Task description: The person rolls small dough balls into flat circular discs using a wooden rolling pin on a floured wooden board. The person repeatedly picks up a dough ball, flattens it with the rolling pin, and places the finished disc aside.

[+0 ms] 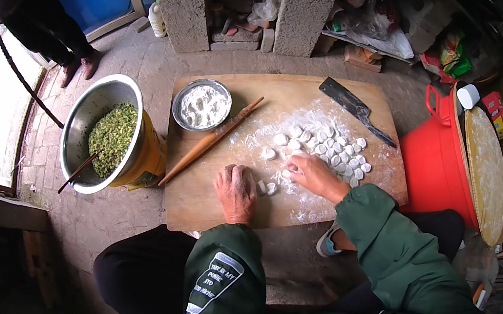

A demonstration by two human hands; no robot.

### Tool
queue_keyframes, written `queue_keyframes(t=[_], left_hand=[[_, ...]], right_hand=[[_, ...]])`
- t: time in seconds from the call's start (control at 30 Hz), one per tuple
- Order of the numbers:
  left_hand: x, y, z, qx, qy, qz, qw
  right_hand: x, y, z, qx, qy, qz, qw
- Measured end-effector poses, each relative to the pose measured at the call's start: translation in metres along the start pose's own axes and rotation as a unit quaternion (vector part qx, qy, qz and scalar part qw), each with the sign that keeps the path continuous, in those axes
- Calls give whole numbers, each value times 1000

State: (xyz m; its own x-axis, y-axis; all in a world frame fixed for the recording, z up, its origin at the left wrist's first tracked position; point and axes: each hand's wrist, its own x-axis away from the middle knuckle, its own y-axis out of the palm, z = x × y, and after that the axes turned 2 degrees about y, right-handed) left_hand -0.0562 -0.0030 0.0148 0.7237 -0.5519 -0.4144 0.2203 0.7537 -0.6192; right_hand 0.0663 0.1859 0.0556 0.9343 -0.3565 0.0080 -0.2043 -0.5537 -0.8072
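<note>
A wooden board (210,209) dusted with flour lies before me. On its left part rests my left hand (235,190), knuckles up and fingers curled down; whether anything is under the palm is hidden. Two small dough pieces (266,188) lie just right of it. My right hand (311,173) pinches a small dough piece (287,174) at its fingertips, slightly blurred. Many floured dough pieces (338,155) cluster beyond and to the right of that hand. A tapered wooden rolling pin (209,141) lies diagonally at the left. At the right is a dark cleaver (351,105).
A metal bowl of flour (202,104) stands on the board's far left corner. Left of the board, a large metal basin (134,94) holds chopped green filling (113,137) and chopsticks (77,173). A red tub (433,166) stands right. A person (56,35) stands near the doorway.
</note>
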Motion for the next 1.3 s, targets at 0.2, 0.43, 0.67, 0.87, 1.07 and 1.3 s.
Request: queue_keyframes(t=[0.2, 0.43, 0.67, 0.87, 1.07, 1.3], left_hand=[[-1, -1, 0, -5, 7, -1, 1000], [0, -2, 2, 0, -5, -4, 1000], [-1, -1, 1, -7, 11, 8, 1000], [0, -1, 1, -3, 0, 3, 1000], [0, 0, 0, -3, 3, 4, 1000], [2, 3, -4, 2, 10, 24, 1000]], right_hand=[[20, 8, -6, 43, -37, 13, 998], [32, -6, -16, 7, -48, -15, 999], [21, -15, -6, 59, -103, -67, 991], [26, -1, 1, 52, -74, -53, 994], [31, -4, -1, 37, -61, -20, 997], [23, 7, -18, 196, -104, 12, 975]])
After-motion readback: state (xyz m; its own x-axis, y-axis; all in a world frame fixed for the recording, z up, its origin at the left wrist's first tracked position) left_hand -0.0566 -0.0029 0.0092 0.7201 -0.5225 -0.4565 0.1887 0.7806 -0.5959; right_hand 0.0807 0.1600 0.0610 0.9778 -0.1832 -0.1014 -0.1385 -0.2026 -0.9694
